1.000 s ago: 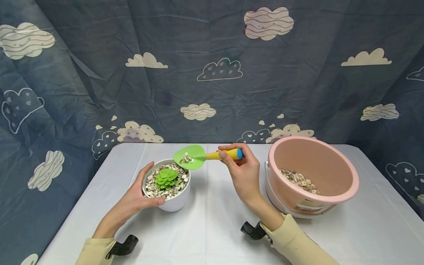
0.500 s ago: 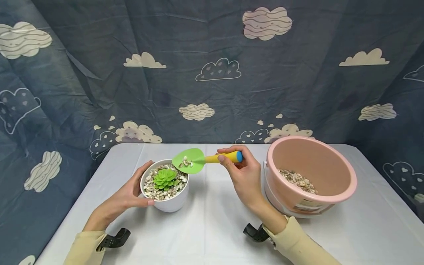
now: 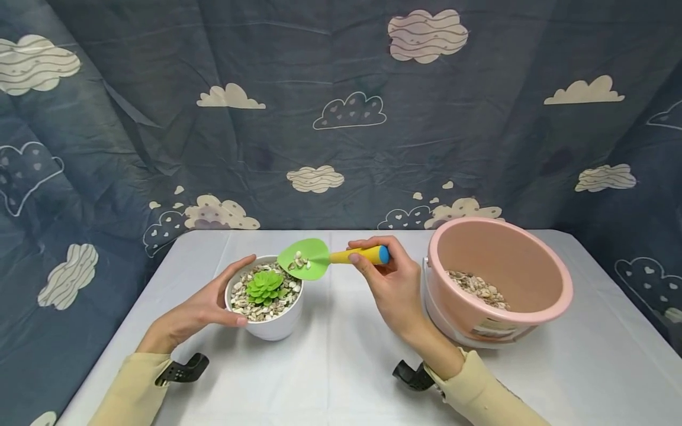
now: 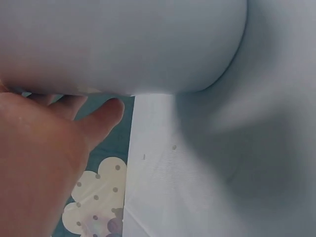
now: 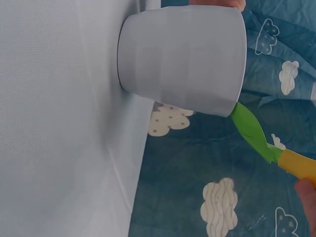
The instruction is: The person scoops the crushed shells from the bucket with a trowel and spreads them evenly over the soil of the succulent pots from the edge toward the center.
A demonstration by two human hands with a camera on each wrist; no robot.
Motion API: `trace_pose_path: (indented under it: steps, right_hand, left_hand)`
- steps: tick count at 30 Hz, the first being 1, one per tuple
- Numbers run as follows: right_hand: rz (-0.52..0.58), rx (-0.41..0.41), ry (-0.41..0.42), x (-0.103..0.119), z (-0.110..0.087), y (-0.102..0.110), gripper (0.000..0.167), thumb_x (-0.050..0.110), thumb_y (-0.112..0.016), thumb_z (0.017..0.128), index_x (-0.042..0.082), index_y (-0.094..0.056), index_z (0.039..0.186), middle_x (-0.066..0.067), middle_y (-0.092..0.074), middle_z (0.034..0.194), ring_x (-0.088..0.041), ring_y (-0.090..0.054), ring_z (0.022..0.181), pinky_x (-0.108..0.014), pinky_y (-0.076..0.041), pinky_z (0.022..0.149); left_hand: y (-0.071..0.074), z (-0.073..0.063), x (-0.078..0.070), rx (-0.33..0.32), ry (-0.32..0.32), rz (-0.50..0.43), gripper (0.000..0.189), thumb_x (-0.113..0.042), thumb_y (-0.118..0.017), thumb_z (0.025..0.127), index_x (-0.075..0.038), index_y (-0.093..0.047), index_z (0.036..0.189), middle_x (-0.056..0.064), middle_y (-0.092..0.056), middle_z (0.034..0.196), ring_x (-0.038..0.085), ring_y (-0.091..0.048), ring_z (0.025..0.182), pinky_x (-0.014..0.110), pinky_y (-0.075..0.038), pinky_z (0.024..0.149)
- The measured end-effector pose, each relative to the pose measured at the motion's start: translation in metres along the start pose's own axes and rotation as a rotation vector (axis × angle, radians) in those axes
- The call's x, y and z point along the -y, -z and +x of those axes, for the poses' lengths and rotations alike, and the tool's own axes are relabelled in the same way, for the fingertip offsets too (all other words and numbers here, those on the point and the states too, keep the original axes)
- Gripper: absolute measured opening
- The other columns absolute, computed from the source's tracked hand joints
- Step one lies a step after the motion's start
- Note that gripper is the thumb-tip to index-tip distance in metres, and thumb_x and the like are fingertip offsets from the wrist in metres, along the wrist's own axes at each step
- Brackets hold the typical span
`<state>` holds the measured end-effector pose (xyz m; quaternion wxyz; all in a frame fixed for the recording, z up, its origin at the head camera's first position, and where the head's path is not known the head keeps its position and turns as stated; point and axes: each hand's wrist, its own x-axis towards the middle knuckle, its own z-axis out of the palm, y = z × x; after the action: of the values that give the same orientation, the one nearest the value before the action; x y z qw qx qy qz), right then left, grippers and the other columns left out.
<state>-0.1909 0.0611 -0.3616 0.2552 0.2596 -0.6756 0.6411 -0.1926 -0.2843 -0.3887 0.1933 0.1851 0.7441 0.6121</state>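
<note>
My left hand (image 3: 205, 305) holds the left side of a white flower pot (image 3: 277, 326), thumb at the near side and fingers at the far side of the rim. Inside the pot a green succulent (image 3: 264, 286) sits among small pebbles (image 3: 247, 309). With my right hand (image 3: 391, 284) I pinch the yellow, blue-ended handle of a toy trowel (image 3: 305, 275) between thumb and fingers. A few pebbles (image 3: 300, 260) lie on its green blade, whose tip overlaps the pot's far right rim. In the right wrist view the blade (image 5: 249, 129) slopes right at the rim.
A pink bucket (image 3: 444, 322) with pebbles (image 3: 476, 289) in its bottom stands on the right, close beside my right forearm. White cloth covers the table (image 3: 341, 378). A dark cloud-patterned backdrop (image 3: 266, 148) hangs behind it.
The trowel has come down slightly toward the pot's rim, with pebbles still on its blade. My left thumb has shifted left along the pot, and the left forearm has swung outward.
</note>
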Motion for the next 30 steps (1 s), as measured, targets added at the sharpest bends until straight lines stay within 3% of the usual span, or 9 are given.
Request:
trace_pose_path:
  steps: [6, 13, 20, 25, 30]
  right_hand:
    - [-0.008, 0.018, 0.032, 0.003, -0.001, -0.001, 0.028, -0.004, -0.072, 0.085, 0.001, -0.061, 0.110, -0.007, -0.071, 0.109, -0.024, -0.068, 0.099, -0.034, -0.056, 0.081]
    - [-0.053, 0.022, 0.077, 0.009, -0.003, -0.004, 0.027, -0.004, -0.073, 0.084, -0.001, -0.061, 0.108, -0.008, -0.072, 0.108, -0.023, -0.069, 0.098, -0.033, -0.057, 0.077]
    - [-0.052, 0.031, 0.114, 0.009, -0.005, -0.005, 0.028, -0.007, -0.074, 0.082, -0.002, -0.060, 0.105, -0.011, -0.072, 0.107, -0.025, -0.070, 0.096, -0.033, -0.057, 0.076]
    - [-0.041, 0.042, 0.196, 0.009, -0.006, -0.008, 0.027, -0.005, -0.076, 0.081, -0.003, -0.060, 0.102, -0.015, -0.072, 0.104, -0.027, -0.070, 0.097, -0.033, -0.057, 0.076]
    - [-0.072, 0.065, 0.326, 0.006, -0.006, -0.011, 0.026, 0.016, -0.074, 0.087, -0.003, -0.061, 0.100, -0.015, -0.072, 0.103, -0.028, -0.070, 0.097, -0.031, -0.056, 0.076]
  left_hand:
    - [-0.006, -0.003, 0.004, -0.057, -0.011, -0.032, 0.105, -0.006, -0.080, 0.076, -0.024, -0.017, 0.158, 0.012, -0.011, 0.158, 0.039, -0.027, 0.135, 0.035, -0.045, 0.096]
    - [-0.017, -0.006, 0.006, -0.175, 0.001, -0.001, 0.106, -0.008, -0.082, 0.075, -0.021, -0.017, 0.158, 0.015, -0.014, 0.156, 0.039, -0.030, 0.134, 0.025, -0.043, 0.095]
    - [-0.023, -0.008, 0.006, -0.235, 0.019, 0.026, 0.107, -0.009, -0.082, 0.075, -0.022, -0.016, 0.157, 0.017, -0.019, 0.154, 0.037, -0.035, 0.131, 0.024, -0.042, 0.095]
    - [-0.027, -0.009, 0.005, -0.256, 0.013, 0.052, 0.107, -0.010, -0.083, 0.075, -0.022, -0.015, 0.158, 0.015, -0.017, 0.156, 0.037, -0.030, 0.135, 0.019, -0.038, 0.096]
    - [-0.029, -0.010, 0.005, -0.264, 0.008, 0.065, 0.108, -0.011, -0.083, 0.075, -0.024, -0.015, 0.158, 0.015, -0.014, 0.157, 0.037, -0.027, 0.137, 0.016, -0.036, 0.096]
